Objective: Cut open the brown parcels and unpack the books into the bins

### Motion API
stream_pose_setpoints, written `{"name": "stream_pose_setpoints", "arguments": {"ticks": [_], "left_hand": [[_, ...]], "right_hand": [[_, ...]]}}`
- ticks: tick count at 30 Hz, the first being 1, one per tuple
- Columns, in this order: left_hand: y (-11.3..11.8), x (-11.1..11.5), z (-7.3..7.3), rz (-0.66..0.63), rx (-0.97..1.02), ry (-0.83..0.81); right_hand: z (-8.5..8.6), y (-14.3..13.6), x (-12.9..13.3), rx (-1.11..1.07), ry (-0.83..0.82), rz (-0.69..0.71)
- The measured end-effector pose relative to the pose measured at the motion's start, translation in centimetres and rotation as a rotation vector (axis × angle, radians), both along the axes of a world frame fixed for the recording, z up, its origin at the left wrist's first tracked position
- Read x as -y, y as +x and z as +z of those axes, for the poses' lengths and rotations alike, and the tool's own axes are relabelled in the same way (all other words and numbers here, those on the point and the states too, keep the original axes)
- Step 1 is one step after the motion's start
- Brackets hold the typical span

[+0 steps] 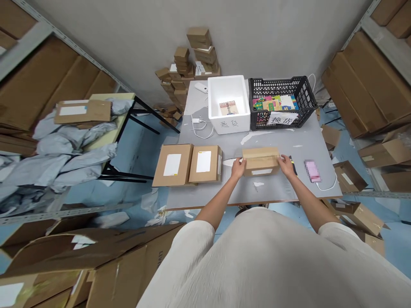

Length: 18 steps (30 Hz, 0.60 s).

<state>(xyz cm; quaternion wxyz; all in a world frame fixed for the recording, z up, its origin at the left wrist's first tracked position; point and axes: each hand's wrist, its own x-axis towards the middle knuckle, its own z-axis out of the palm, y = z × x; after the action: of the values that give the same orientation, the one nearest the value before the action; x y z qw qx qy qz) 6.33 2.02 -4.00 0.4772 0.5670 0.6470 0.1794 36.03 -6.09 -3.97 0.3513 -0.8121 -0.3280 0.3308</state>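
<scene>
A small cardboard box [260,162] lies on the grey table [205,197], with a white label on its near side. My left hand [238,167] holds the left end of this box, its fingers pressed against the edge. At the opposite end, my right hand [285,165] grips the right side. A dark, slim object [293,166] lies just beyond my right hand; what it is cannot be made out. Two larger labelled boxes, one brown [180,159] and one beside it [209,175], stand to the left of my left hand.
Behind are a white foam bin [228,125] and a black crate [282,121] of colourful books. A pink phone [312,171] with a cable lies at the right. Stacked boxes [198,38] stand by the wall; grey parcels [77,164] cover a side table.
</scene>
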Motion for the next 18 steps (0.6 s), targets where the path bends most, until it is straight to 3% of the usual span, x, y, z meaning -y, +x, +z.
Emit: {"name": "stream_pose_setpoints", "arguments": {"ticks": [5,11,18], "left_hand": [[-0.8,1.5,-2.4,0.021,0.018,0.027],[-0.3,0.7,-3.6,0.097,0.112,0.08],[-0.5,-0.2,-3.7,0.058,0.26,-0.032]], "right_hand": [[-0.9,0.1,1.4,0.006,-0.16,-0.024],[-1.5,0.1,0.4,-0.021,-0.027,-0.025],[-2.4,0.4,-1.3,-0.113,0.081,0.132]]}}
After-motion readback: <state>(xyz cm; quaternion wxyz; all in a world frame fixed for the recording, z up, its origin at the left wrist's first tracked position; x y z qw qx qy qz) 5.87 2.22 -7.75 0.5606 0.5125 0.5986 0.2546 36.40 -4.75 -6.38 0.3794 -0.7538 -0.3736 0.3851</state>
